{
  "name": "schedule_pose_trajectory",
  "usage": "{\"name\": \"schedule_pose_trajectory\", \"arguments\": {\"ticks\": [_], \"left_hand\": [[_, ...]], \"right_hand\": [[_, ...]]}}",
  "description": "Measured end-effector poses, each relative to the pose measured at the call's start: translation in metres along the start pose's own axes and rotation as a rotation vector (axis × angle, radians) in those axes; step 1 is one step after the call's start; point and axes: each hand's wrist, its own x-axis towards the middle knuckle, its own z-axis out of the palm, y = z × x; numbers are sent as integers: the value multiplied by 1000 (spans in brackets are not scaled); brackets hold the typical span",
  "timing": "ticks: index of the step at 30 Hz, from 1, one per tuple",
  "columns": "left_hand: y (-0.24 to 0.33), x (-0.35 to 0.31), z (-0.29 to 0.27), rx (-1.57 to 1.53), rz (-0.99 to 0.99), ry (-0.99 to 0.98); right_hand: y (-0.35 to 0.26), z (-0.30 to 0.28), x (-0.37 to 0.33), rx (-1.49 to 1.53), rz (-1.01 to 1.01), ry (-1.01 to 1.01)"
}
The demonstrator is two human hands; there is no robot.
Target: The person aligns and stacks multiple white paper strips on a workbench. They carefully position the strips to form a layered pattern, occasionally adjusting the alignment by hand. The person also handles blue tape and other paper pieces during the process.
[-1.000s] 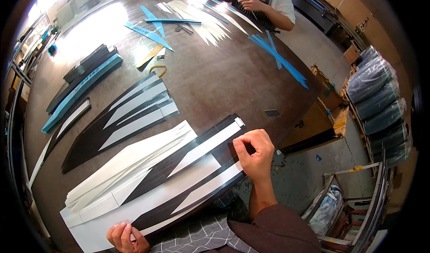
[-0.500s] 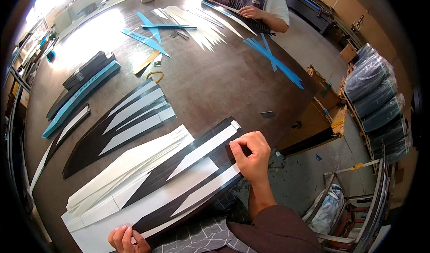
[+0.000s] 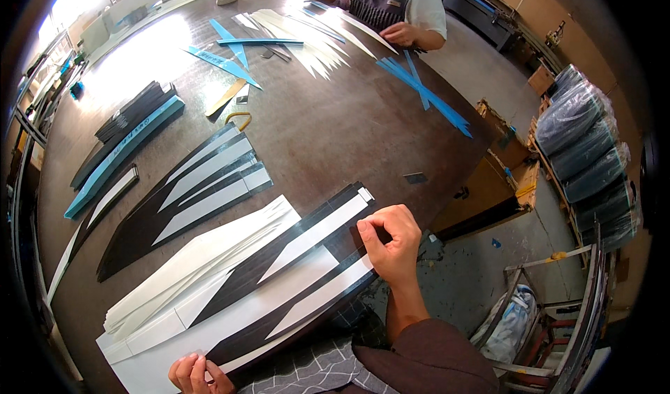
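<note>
A long black-and-white strip with a pointed left end (image 3: 244,339) lies along the table's near edge. At its right end my right hand (image 3: 392,244) is closed, thumb and forefinger pinching the dark end. My left hand (image 3: 201,374) is closed at the pointed end, fingers curled over the edge; the thumb is partly hidden. A similar black-and-white strip (image 3: 227,293) lies just beyond, over a white sheet (image 3: 157,359). Alongside rests a fanned stack of thin white pointed strips (image 3: 202,263).
Farther left lie black pieces with white stripes (image 3: 132,237), a long blue strip (image 3: 125,153) and dark strips (image 3: 132,115). Blue strips (image 3: 426,97) lie near the table's right edge. Across the table, a person (image 3: 391,10) handles white strips (image 3: 300,41). A metal-framed cart (image 3: 513,372) stands right.
My hands and the strip between them stay nearly still. Across the table, the person's hands have shifted, and a strip held there has lowered. The view has drifted slightly.
</note>
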Motion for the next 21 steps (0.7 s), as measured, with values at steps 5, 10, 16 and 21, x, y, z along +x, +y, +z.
{"name": "schedule_pose_trajectory", "arguments": {"ticks": [5,10,16,21], "left_hand": [[-1,3,0,16,22,2],[0,3,0,15,19,14],[8,10,-2,-49,-137,33],[11,11,-2,-43,-160,35]], "right_hand": [[0,0,0,-5,6,-3],[0,0,0,-9,0,5],[2,0,-1,5,6,-1],[3,0,-2,-8,-1,-7]]}}
